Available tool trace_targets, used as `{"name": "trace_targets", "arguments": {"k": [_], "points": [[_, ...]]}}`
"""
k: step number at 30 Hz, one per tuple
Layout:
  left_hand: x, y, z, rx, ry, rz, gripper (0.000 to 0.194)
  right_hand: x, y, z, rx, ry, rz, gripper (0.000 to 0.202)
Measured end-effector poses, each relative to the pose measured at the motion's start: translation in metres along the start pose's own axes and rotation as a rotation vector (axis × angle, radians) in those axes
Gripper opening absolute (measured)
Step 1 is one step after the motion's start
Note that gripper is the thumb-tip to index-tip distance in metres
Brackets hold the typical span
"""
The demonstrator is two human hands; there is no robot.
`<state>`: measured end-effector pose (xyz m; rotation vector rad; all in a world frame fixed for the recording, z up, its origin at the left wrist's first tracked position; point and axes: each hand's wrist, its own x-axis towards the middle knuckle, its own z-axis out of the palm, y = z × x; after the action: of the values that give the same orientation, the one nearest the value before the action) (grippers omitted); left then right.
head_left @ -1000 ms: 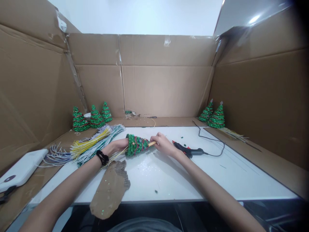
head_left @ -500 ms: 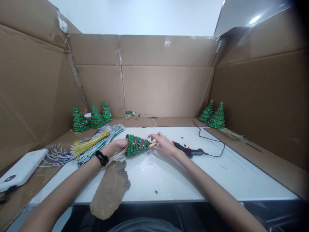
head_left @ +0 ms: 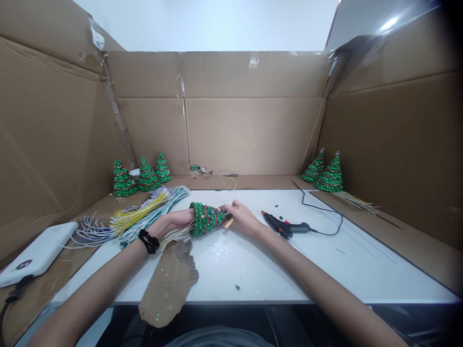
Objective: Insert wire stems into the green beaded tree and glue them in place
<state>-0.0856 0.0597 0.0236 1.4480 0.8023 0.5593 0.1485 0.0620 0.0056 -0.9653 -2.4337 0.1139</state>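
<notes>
A green beaded tree (head_left: 207, 219) with red garland lies on its side above the white board, its tip toward the right. My left hand (head_left: 183, 218) holds it from the base, the fingers hidden inside or behind the tree. At the tip, my right hand (head_left: 237, 215) has its fingers closed around a small tan stick (head_left: 229, 222) and the tip's end. Pale wires trail from the tree's base under my left wrist. A black glue gun with a red nozzle (head_left: 285, 226) lies right of my right hand.
Bundled white, yellow and green wires (head_left: 144, 219) lie at left, beside a white power bank (head_left: 38, 253). Several beaded trees (head_left: 147, 176) stand back left, two more (head_left: 330, 176) back right. Torn cardboard (head_left: 168, 284) overhangs the front edge. Cardboard walls (head_left: 253, 135) surround the white board (head_left: 267, 279).
My right fingers have closed in on the tree's tip, and the tan stick now tilts more downward. The whole view has shifted slightly.
</notes>
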Motion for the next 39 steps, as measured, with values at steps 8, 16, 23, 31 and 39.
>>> {"name": "trace_targets", "arguments": {"k": [8, 16, 23, 31, 39], "points": [[-0.029, 0.012, -0.028, 0.208, -0.034, -0.056, 0.025, -0.002, -0.001, -0.007, 0.002, -0.005, 0.053, 0.036], [-0.039, 0.024, -0.047, 0.362, -0.046, -0.103, 0.029, -0.001, 0.0, -0.006, 0.022, -0.007, 0.07, 0.043], [-0.049, 0.034, -0.054, 0.572, -0.065, -0.079, 0.024, -0.003, 0.007, -0.001, 0.112, -0.008, 0.118, 0.046], [-0.062, 0.041, -0.065, 0.577, -0.133, -0.109, 0.028, -0.006, 0.006, -0.008, 0.196, -0.024, 0.119, 0.041], [-0.068, 0.042, -0.07, 0.596, -0.08, -0.17, 0.036, -0.004, -0.006, -0.01, 0.177, 0.093, 0.222, 0.016]]}}
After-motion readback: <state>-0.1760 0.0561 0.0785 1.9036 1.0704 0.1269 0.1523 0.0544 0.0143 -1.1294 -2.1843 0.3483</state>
